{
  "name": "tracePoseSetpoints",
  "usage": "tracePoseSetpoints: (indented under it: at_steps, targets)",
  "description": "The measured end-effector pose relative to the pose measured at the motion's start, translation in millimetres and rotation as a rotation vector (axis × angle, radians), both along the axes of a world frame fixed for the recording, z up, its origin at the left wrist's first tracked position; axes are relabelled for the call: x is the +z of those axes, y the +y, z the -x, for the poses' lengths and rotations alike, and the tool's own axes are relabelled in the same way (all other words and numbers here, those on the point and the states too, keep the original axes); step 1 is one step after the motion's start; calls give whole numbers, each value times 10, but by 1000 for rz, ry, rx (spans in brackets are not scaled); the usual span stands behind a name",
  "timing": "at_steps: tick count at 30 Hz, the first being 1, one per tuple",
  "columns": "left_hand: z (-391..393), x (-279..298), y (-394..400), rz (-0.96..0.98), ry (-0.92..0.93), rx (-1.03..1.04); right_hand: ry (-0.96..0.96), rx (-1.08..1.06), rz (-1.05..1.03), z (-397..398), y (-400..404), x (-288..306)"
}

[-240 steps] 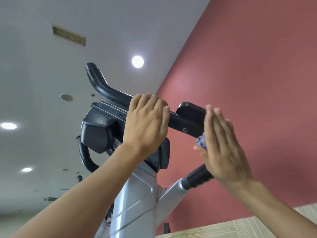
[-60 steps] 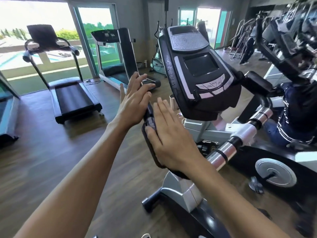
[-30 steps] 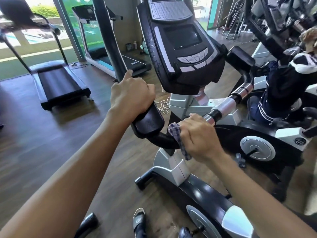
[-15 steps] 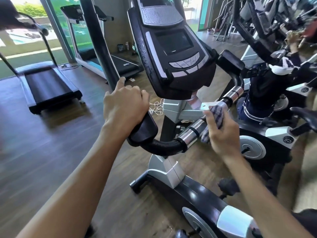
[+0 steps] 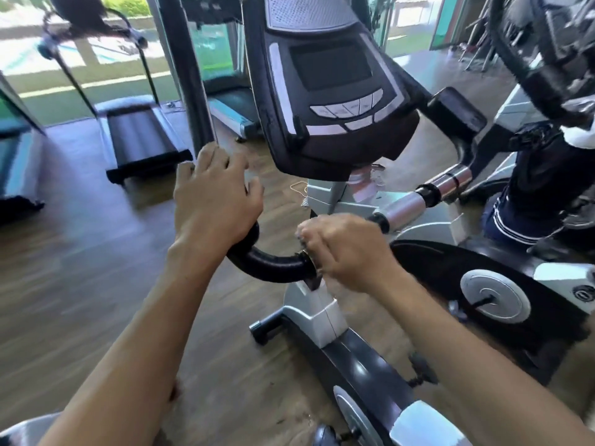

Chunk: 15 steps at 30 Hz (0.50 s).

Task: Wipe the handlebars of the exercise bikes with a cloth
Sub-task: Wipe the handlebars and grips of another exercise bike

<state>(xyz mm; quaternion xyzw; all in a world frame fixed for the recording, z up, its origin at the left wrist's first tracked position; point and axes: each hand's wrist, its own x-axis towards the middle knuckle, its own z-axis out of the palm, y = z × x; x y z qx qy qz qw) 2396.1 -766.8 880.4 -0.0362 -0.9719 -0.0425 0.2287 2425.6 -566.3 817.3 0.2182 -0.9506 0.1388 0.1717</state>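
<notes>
An exercise bike with a black console (image 5: 335, 91) stands in front of me. Its black curved handlebar (image 5: 270, 263) bends below the console and continues right into a silver bar section (image 5: 405, 210). My left hand (image 5: 214, 204) rests over the left end of the handlebar, fingers loosely spread around it. My right hand (image 5: 346, 251) is closed around the bar where black grip meets silver; the cloth is almost wholly hidden inside the fist, only a sliver shows at the knuckles.
Two treadmills (image 5: 141, 136) stand at the back left before large windows. A person in dark clothes (image 5: 541, 188) is at another bike on the right. The bike's grey frame and pedal crank (image 5: 494, 296) sit below my right arm. Wooden floor spreads to the left.
My right hand has slid with the cloth leftward and down along the bar, from the silver section to its junction with the black grip. My left hand's fingers have loosened on the handlebar end.
</notes>
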Motion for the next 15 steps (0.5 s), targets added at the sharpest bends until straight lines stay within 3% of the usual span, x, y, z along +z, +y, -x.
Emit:
tracePoseSetpoints:
  at_steps: [3,5,10,15]
  targets:
    - [-29,-33,57,3,33,28,-5,-151,88,164,358,11]
    - [-42,-49,106,21,47,69,25,-209,23,131,190,-27]
    - [-68,-77,147,-17,60,106,122,56,17,-136,-230,-101]
    - [-111,-114,154,-36,112,102,75,-25,46,256,475,-57]
